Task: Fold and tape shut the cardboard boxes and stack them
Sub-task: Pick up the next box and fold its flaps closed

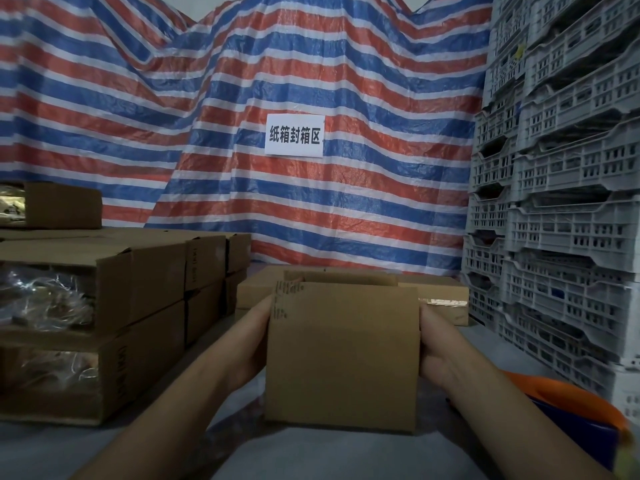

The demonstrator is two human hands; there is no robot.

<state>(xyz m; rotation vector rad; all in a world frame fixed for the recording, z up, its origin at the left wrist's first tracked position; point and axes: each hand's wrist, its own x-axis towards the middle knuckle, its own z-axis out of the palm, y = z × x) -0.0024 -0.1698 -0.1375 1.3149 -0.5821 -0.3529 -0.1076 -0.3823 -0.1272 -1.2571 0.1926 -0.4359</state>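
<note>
A small brown cardboard box [341, 355] stands upright in the middle, above the grey surface, its top flaps standing up and open. My left hand [254, 336] grips its left side, fingers hidden behind the box. Gripping the right side is my right hand [434, 344], with its fingers likewise out of sight. Behind the box sit taped cardboard boxes [440, 296], one with shiny tape across its front.
Stacks of larger cardboard cartons [138, 289] with plastic-wrapped contents fill the left. Grey plastic crates [568, 202] are piled high on the right. An orange and blue object [571, 407] lies at the lower right. A striped tarp [242, 98] with a white sign [295, 135] hangs behind.
</note>
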